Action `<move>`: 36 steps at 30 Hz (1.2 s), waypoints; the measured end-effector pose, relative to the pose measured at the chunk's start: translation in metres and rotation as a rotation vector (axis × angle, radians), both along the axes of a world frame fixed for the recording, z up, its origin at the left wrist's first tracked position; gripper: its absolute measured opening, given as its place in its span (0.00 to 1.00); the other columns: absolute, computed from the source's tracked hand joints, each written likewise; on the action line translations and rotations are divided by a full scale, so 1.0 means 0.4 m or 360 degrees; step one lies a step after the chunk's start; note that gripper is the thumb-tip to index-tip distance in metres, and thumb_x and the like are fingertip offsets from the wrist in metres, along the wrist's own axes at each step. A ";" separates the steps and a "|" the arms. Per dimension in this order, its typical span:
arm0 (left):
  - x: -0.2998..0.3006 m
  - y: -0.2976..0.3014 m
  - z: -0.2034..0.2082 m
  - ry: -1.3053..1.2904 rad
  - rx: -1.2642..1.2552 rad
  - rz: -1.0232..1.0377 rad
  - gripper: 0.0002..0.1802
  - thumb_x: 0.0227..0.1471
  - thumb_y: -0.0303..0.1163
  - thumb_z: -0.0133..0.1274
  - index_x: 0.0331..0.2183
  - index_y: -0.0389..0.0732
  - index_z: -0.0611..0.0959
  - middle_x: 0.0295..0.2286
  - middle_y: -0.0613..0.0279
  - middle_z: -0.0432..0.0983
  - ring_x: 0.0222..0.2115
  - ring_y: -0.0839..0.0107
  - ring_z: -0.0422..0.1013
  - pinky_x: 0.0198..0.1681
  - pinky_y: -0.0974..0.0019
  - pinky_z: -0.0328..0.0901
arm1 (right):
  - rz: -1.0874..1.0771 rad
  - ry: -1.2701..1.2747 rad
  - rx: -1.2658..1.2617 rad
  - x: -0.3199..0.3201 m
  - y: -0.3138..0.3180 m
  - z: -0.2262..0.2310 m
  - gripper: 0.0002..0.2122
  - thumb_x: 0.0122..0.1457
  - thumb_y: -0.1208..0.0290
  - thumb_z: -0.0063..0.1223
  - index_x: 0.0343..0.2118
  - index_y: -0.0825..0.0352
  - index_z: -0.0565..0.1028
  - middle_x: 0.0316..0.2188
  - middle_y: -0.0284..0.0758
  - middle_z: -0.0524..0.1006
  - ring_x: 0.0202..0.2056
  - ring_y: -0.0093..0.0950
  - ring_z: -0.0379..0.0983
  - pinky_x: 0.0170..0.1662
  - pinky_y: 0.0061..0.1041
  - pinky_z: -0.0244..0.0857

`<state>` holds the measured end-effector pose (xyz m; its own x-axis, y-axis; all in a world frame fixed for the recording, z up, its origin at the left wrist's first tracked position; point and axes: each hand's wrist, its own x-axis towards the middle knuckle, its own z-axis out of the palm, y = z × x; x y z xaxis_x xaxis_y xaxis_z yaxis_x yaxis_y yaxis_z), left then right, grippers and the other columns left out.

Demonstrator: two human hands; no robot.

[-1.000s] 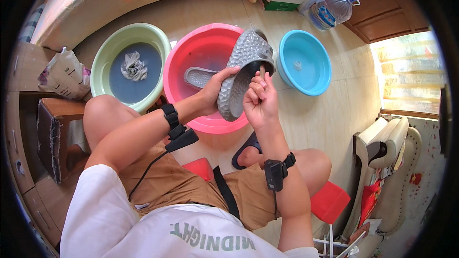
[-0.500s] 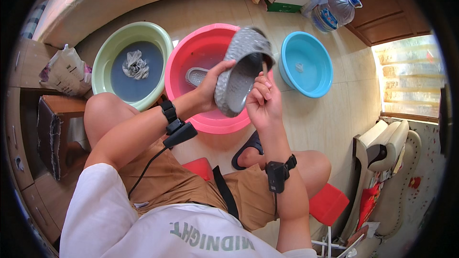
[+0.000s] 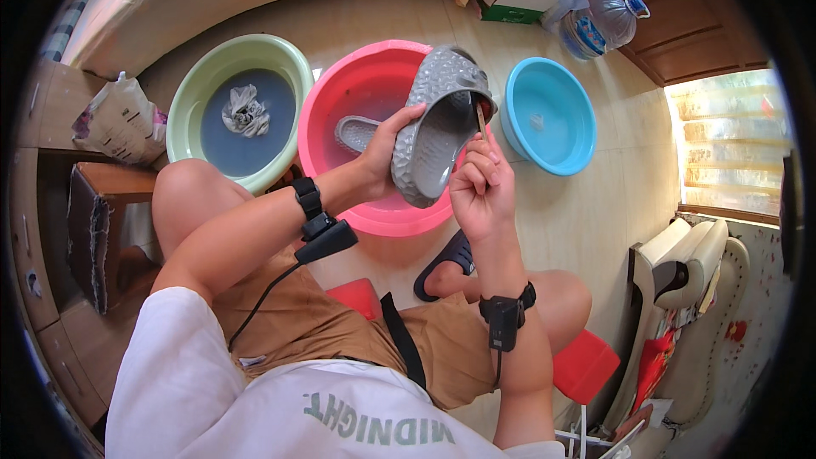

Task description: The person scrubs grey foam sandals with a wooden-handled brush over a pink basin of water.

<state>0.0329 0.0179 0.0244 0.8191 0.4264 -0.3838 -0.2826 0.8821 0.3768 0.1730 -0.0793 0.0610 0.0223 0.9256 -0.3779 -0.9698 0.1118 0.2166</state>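
A grey bumpy-textured slipper (image 3: 418, 157) is held up, tilted, over the right part of the pink basin (image 3: 399, 221), its opening turned toward me. My left hand (image 3: 381, 157) is closed on its left side, thumb along the upper. In the fingers of my right hand (image 3: 483, 191) is a brush-like tool with a thin brown handle (image 3: 481, 123). Its end reaches into the toe of the slipper, where the dark head is mostly hidden. Another grey slipper (image 3: 355, 133) lies in the water of the pink basin, partly behind my left wrist.
Left of the pink basin, a pale green basin (image 3: 180, 115) holds dark water and a wet grey cloth (image 3: 246, 110). A blue basin (image 3: 590, 123) with water stands to the right. A large water bottle (image 3: 608, 21) and a box (image 3: 514, 4) are at the back right.
The slipper and both hands have shifted slightly right in view, along with the surroundings. The brown handle now shows more clearly at the slipper's opening. Both grips stay the same.
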 end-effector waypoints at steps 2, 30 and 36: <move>0.005 -0.009 0.018 0.0003 -0.0011 -0.0008 0.30 0.62 0.52 0.43 0.52 0.37 0.75 0.46 0.54 0.78 0.44 0.64 0.77 0.53 0.61 0.70 | 0.0012 -0.0023 -0.0012 0.004 -0.002 -0.010 0.12 0.72 0.65 0.39 0.40 0.70 0.67 0.20 0.26 0.64 0.14 0.12 0.56 0.15 0.14 0.45; -0.034 0.081 -0.020 0.0477 0.0512 0.0444 0.26 0.60 0.49 0.49 0.55 0.49 0.66 0.42 0.61 0.73 0.41 0.68 0.74 0.43 0.61 0.73 | 0.0663 -0.3756 -0.0790 -0.039 -0.028 -0.047 0.17 0.68 0.59 0.44 0.40 0.73 0.71 0.29 0.51 0.78 0.35 0.52 0.75 0.39 0.45 0.66; -0.040 0.080 -0.018 0.0436 0.0421 0.0358 0.26 0.61 0.48 0.48 0.56 0.48 0.66 0.43 0.60 0.73 0.44 0.68 0.74 0.47 0.60 0.72 | 0.0793 -0.3417 -0.0681 -0.038 -0.021 -0.077 0.13 0.67 0.62 0.48 0.38 0.71 0.71 0.23 0.44 0.76 0.23 0.36 0.73 0.26 0.33 0.63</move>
